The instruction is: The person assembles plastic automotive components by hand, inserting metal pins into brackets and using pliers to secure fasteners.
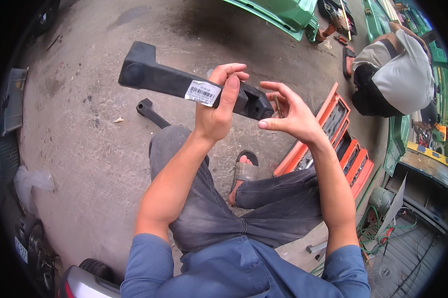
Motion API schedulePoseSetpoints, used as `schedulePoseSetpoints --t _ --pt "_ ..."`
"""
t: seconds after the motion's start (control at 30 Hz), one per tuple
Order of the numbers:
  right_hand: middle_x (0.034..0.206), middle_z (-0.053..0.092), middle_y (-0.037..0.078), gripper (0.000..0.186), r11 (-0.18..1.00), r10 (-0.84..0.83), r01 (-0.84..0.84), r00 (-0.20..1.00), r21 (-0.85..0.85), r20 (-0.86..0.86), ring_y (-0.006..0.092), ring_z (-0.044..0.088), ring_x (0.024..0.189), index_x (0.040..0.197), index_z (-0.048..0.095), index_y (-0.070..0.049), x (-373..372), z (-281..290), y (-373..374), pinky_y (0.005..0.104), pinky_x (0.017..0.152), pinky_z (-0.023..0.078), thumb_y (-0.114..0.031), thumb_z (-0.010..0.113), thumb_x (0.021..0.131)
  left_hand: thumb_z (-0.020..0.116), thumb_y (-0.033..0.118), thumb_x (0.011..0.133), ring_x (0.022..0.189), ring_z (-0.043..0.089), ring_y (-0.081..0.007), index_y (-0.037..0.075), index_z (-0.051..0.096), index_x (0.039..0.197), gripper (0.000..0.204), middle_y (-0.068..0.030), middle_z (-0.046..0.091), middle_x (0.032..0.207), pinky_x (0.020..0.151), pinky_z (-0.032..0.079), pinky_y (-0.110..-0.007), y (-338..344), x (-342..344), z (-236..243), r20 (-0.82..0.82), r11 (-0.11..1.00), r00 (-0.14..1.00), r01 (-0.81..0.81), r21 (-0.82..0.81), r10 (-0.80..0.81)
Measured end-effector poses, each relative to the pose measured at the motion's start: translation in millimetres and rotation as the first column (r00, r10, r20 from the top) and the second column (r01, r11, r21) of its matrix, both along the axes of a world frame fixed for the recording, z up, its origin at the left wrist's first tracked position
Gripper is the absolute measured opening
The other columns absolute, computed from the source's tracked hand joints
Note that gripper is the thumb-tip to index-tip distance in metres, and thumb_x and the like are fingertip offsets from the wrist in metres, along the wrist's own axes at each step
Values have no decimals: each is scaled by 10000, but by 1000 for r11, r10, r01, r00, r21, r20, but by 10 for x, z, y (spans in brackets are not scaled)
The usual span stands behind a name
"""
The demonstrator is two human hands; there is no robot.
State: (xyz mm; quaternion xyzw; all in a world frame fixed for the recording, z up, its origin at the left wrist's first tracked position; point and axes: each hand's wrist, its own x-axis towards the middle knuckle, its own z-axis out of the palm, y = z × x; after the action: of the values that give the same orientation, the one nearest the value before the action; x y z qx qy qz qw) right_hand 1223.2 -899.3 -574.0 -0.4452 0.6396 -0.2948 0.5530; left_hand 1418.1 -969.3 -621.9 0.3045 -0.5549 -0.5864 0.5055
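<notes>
My left hand [216, 111] grips a long black bracket [147, 74] with a hooked far end and a white barcode sticker [202, 93] on its side. At the bracket's right end, which has a socket, my right hand [293, 116] has its thumb stretched out and its fingers curled round a small brass-coloured metal piece [278, 105]; whether that piece touches the bracket I cannot tell. Another black bracket [154, 115] lies on the concrete floor beyond my left knee.
An open orange toolbox [333, 107] stands by my right knee. A co-worker [397, 74] bends over at upper right near green metal panels [268, 17]. Hoses [373, 223] and metal parts lie at lower right; wheels [33, 238] and a grey bin [13, 99] are along the left.
</notes>
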Motion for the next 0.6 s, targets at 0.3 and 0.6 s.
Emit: schedulePoseSetpoints --t 0.3,0.6 --pt "1237 584 107 696 976 -178 154 971 155 158 128 570 1012 1360 544 -25 -66 42 -85 295 857 488 -228 876 783 480 401 1059 832 617 -127 1 651 1064 435 -71 679 862 779 471 -274 -146 -20 -108 -10 939 999 -30 343 35" --pt "1159 615 112 370 945 -320 288 912 154 257 163 612 1072 1242 585 13 -179 -93 -115 288 886 526 11 674 882 354 594 1023 714 629 -150 8 617 1062 644 -93 655 771 697 510 -284 -309 48 -256 138 857 988 -130 499 70"
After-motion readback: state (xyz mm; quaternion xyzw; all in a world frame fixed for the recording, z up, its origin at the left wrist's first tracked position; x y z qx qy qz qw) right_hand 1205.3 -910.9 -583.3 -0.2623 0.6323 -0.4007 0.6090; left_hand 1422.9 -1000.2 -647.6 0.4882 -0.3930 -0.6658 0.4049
